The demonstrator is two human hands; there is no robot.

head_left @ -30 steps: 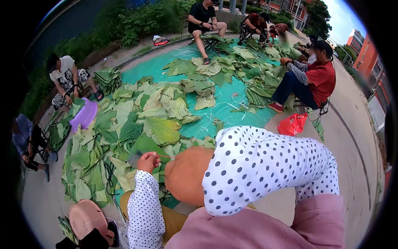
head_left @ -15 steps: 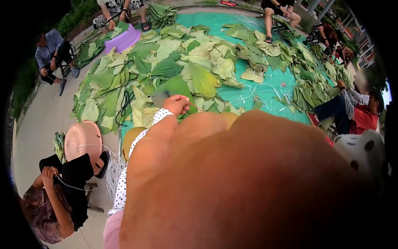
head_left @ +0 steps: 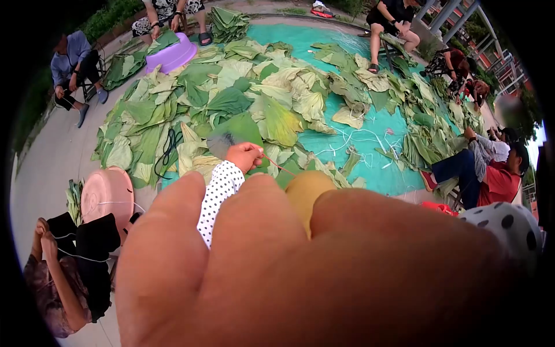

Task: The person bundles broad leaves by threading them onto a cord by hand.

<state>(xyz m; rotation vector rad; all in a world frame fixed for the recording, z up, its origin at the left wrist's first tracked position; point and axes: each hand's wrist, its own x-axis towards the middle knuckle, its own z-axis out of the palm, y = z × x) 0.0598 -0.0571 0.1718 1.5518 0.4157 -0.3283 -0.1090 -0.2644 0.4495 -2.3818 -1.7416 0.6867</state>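
- One red string point(head_left: 280, 166) is pinched in the closed fingers of the left hand point(head_left: 244, 156) and is stretched toward the right hand point(head_left: 289, 254).
- The right hand is held close up; its grip cannot be told.
- Many big leaves point(head_left: 228, 103) are heaped on the green sheet point(head_left: 378, 124), just past the left hand.
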